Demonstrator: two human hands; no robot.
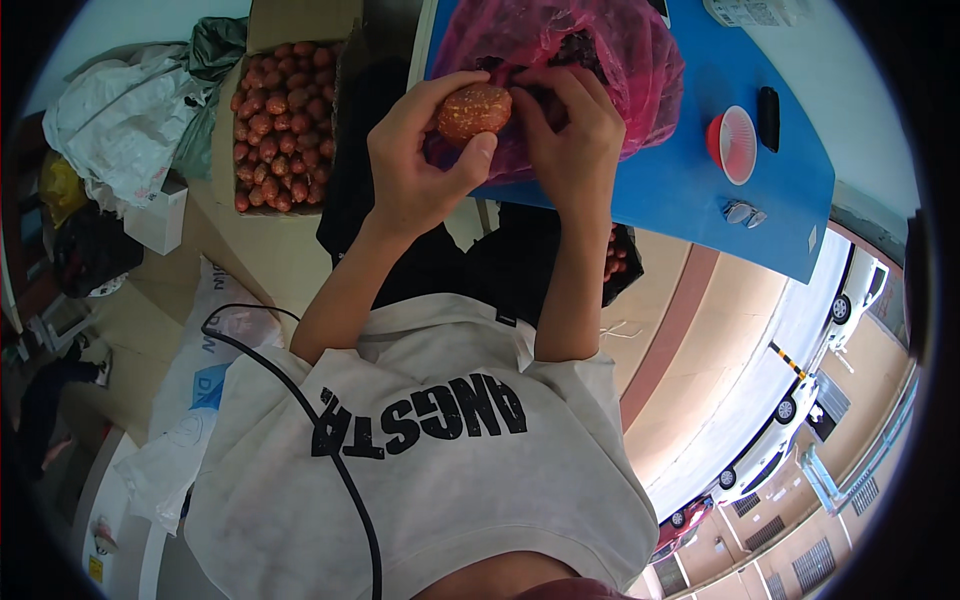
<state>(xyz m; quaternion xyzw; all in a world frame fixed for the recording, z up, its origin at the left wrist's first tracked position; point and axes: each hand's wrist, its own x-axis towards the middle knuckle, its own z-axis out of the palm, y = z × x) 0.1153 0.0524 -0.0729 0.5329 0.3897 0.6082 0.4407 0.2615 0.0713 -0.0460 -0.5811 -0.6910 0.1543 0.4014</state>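
Note:
My left hand (pixel 425 150) is closed around an oval, reddish-brown, nut-like piece (pixel 475 112) with pale speckles, thumb at its lower side and fingers behind it. Close by on the right, my right hand (pixel 575 135) has its fingers bent together at the edge of a pink plastic bag (pixel 640 70). What those fingers pinch, if anything, is hidden. Dark contents (pixel 578 52) show through the bag's opening. Both hands are over the near left part of a blue table (pixel 690 195).
A cardboard box (pixel 226 140) full of similar reddish-brown pieces stands left of the table. Farther right on the tabletop are a red-and-white plastic basket (pixel 738 145), a black case (pixel 768 118) and a small clear-and-metal item (pixel 744 213). White sacks (pixel 120 125) lie at the left.

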